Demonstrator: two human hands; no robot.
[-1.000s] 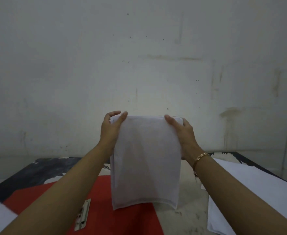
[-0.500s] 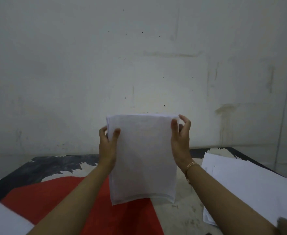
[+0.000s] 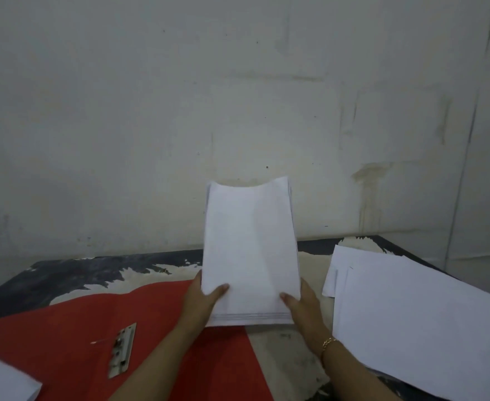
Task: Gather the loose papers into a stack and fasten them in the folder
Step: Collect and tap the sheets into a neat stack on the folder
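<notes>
The stack of papers point(image 3: 251, 250) was held upright, pinched at its lower corners by the left hand point(image 3: 201, 302) and right hand point(image 3: 304, 306), each grip closed on it, seemingly so its bottom edge could be squared above the red folder point(image 3: 64, 342) on the surface point(image 3: 290, 369).

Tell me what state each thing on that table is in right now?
Paper stack: upright, gripped at its lower corners, top edge sagging.
Left hand: shut on the stack's lower left corner.
Right hand: shut on the lower right corner.
Red folder: lying open and flat.
Metal fastener: lying on the folder, holding no paper.
Loose sheets: spread flat on the right, ungathered.
</notes>
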